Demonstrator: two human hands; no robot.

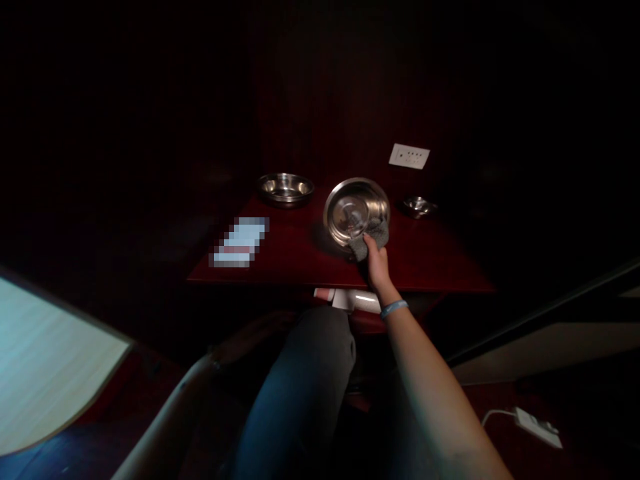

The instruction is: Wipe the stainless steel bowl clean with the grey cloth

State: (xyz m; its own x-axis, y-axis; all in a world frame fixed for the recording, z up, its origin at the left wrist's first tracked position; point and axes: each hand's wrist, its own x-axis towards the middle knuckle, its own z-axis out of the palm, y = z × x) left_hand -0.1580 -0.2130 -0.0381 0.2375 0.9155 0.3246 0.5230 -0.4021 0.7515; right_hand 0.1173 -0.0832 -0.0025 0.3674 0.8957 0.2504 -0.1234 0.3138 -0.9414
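Steel bowl (349, 212) is tilted over the table (290, 257) — probably light, stiff, slick, best taken by its rim, where my right hand (377, 261) pinches a grey cloth (379, 233) — while my left hand's (257, 333) grasp I can't tell.

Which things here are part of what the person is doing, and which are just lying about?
In use:
grey cloth, in the right hand
tilted metal bowl, cloth at its rim

Lying about:
shallow metal bowl
small metal bowl
pixelated item
white tube-shaped item
white corded block

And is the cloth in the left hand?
No, the right hand is holding the cloth at the tilted bowl.
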